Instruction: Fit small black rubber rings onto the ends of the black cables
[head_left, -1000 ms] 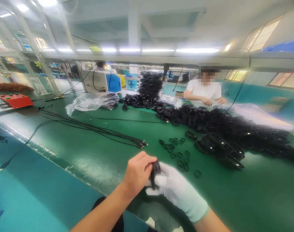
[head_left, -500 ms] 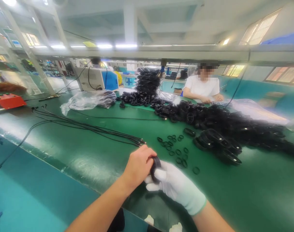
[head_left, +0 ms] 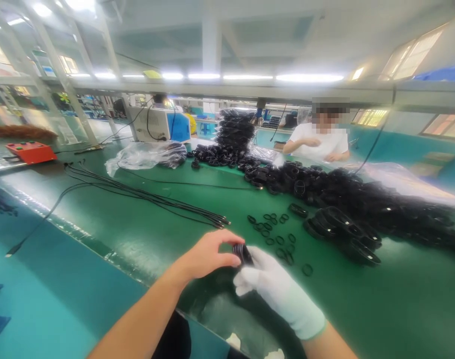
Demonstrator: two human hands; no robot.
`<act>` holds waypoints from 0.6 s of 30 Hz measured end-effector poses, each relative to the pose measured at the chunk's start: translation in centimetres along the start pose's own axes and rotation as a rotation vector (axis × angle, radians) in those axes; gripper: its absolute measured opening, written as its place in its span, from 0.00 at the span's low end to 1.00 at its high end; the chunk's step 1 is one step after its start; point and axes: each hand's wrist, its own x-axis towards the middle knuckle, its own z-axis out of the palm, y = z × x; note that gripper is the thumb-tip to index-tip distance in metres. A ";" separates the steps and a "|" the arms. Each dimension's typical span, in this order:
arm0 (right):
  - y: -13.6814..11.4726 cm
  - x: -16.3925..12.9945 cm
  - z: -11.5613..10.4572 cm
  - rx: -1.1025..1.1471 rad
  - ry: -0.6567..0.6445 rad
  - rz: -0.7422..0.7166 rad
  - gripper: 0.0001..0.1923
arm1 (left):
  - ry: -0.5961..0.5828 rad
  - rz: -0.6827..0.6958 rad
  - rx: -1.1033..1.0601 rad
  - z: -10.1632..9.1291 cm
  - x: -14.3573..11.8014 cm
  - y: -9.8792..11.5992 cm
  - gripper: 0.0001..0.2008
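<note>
A coiled black cable (head_left: 243, 254) is held between my two hands above the near part of the green table. My bare left hand (head_left: 208, 255) pinches the coil's left edge with thumb and fingertips. Around its right side close the fingers of my right hand (head_left: 274, 285), in a white glove. Beyond my left hand, several straight black cables (head_left: 163, 199) lie side by side, their plug ends close to it. Small black rings (head_left: 280, 240) are scattered past my right hand. Larger coiled black cables (head_left: 340, 224) lie behind them.
A long heap of black coils (head_left: 362, 187) runs along the table's far side, with a stack of bagged coils (head_left: 235, 129) behind. At left are a clear plastic bag (head_left: 128, 155) and a red button box (head_left: 32, 152). A co-worker (head_left: 319, 139) sits opposite.
My left hand has shifted slightly left and opened its grip into a thumb-and-finger pinch at the coil's edge. The coil has turned a little. The co-worker's one hand has risen.
</note>
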 end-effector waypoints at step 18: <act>-8.5 -2.9 -10.1 -0.672 0.829 -0.176 0.29 | 0.394 -0.040 0.501 -0.6 1.1 -6.5 0.13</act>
